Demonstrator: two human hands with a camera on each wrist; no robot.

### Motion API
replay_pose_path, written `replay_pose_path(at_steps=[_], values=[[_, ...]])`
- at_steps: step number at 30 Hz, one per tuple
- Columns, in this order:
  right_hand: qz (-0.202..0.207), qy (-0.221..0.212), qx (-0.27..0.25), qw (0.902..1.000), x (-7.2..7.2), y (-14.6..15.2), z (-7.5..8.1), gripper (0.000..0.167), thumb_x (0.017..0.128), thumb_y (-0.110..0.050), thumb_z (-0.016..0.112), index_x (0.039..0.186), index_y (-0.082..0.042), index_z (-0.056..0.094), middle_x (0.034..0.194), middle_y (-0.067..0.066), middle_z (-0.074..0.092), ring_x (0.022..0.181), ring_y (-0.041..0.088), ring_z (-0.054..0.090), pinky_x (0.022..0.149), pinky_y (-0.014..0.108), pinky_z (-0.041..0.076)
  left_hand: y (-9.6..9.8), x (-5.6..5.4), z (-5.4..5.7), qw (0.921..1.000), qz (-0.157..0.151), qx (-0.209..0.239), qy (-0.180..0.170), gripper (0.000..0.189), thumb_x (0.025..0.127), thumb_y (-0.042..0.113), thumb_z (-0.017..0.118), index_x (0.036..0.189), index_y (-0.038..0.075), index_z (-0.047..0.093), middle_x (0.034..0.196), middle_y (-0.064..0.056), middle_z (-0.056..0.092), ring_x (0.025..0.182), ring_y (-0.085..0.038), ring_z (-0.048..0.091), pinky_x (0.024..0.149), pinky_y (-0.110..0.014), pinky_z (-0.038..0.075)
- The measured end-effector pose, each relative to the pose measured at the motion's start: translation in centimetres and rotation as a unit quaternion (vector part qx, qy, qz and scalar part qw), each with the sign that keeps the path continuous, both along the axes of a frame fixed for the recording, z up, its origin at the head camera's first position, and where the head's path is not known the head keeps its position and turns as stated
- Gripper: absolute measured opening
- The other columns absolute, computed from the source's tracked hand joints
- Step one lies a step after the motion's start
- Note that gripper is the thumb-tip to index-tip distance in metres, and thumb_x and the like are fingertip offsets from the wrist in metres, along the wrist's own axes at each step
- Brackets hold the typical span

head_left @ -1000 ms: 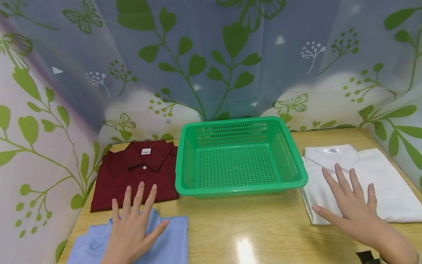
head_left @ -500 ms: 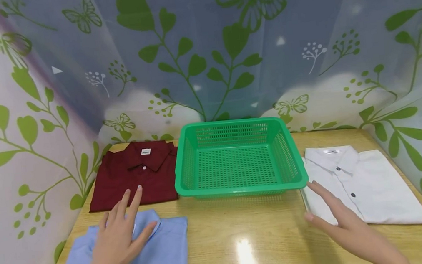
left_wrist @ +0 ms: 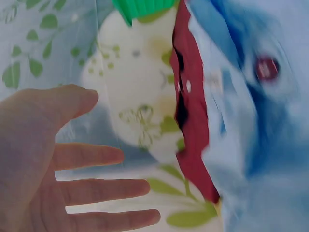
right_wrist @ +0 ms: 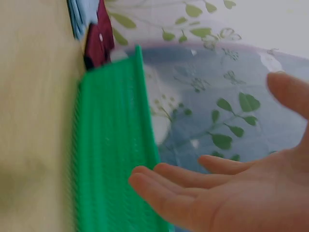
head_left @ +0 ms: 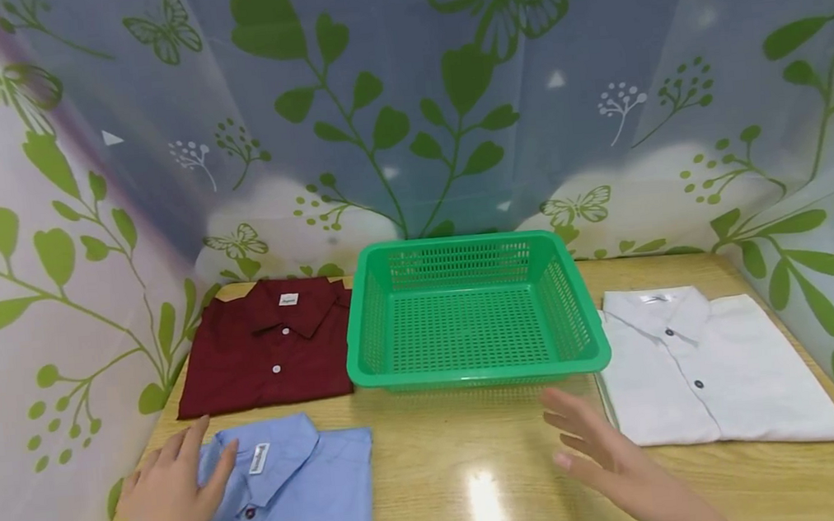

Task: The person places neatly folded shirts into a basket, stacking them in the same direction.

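Over the left part of a folded light-blue shirt (head_left: 295, 486) is my left hand (head_left: 165, 493), fingers spread and holding nothing. The shirt's collar, label and a dark button show beside my thumb. My right hand (head_left: 621, 462) hovers above the wood between the basket and a folded white shirt (head_left: 740, 381), its fingers extended and its palm turned inward. In the right wrist view its fingertips overlap the green basket (right_wrist: 116, 145). That plastic basket, with a bare slotted floor, stands at the back middle. A folded maroon shirt (head_left: 225, 360) lies to its left, behind the blue one.
The wooden table (head_left: 434, 457) carries all the garments and the basket, with a bright glare spot near its front. A patterned curtain (head_left: 405, 129) with leaves and butterflies closes off the back and both sides.
My left hand has moved left and toward me, uncovering the blue collar. My right hand has swung left off the white shirt, showing its buttons. The shirts and basket have stayed put.
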State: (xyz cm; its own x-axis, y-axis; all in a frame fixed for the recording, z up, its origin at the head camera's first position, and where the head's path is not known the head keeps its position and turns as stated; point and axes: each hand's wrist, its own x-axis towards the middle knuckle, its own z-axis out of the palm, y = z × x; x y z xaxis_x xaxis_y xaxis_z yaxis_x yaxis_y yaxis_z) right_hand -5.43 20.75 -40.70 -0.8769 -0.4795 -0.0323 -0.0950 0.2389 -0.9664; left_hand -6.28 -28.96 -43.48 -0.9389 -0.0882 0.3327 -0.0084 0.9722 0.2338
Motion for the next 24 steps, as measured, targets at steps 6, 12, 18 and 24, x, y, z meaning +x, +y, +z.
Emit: replay_pose_path(at_steps=[6, 12, 18, 24], values=[[0.070, -0.071, -0.074, 0.9922, 0.0, -2.0, -1.7, 0.062, 0.107, -0.012, 0.040, 0.159, -0.024, 0.010, 0.163, 0.016, 0.012, 0.147, 0.042, 0.015, 0.107, 0.021, 0.032, -3.5, 1.1, -1.0, 0.9976, 0.042, 0.007, -0.054, 0.058, 0.096, 0.046, 0.059, 0.125, -0.003, 0.059, 0.119, -0.033, 0.059, 0.102, -0.056, 0.054, 0.074, -0.072, 0.038], [0.166, -0.049, -0.259, 0.9503, -0.6, -4.5, -4.8, 0.059, 0.107, -0.012, 0.036, 0.159, -0.024, 0.012, 0.162, 0.008, 0.020, 0.145, 0.014, 0.028, 0.112, 0.025, 0.028, -5.8, 1.7, -1.2, 0.9887, 0.078, 0.014, -0.127, 0.065, 0.098, 0.050, 0.054, 0.124, -0.010, 0.055, 0.116, -0.039, 0.055, 0.097, -0.061, 0.053, 0.071, -0.072, 0.041], [0.268, -0.126, -0.377, 0.8776, -0.7, -7.0, -7.0, 0.052, 0.108, -0.018, 0.021, 0.159, -0.027, 0.011, 0.162, -0.002, 0.021, 0.146, 0.014, 0.023, 0.117, 0.032, 0.021, -6.8, 2.2, -1.9, 0.9736, 0.120, 0.033, -0.192, 0.074, 0.098, 0.059, 0.047, 0.128, -0.009, 0.052, 0.123, -0.038, 0.051, 0.102, -0.062, 0.050, 0.079, -0.072, 0.040], [0.281, -0.273, -0.463, 0.7954, -0.1, -9.3, -8.6, 0.050, 0.110, -0.027, 0.015, 0.158, -0.018, 0.021, 0.162, 0.009, 0.023, 0.148, 0.024, 0.021, 0.120, 0.039, 0.014, -8.0, 2.3, -3.3, 0.9493, 0.162, 0.058, -0.263, 0.085, 0.097, 0.066, 0.039, 0.132, -0.011, 0.047, 0.121, -0.039, 0.049, 0.104, -0.061, 0.048, 0.085, -0.071, 0.040]])
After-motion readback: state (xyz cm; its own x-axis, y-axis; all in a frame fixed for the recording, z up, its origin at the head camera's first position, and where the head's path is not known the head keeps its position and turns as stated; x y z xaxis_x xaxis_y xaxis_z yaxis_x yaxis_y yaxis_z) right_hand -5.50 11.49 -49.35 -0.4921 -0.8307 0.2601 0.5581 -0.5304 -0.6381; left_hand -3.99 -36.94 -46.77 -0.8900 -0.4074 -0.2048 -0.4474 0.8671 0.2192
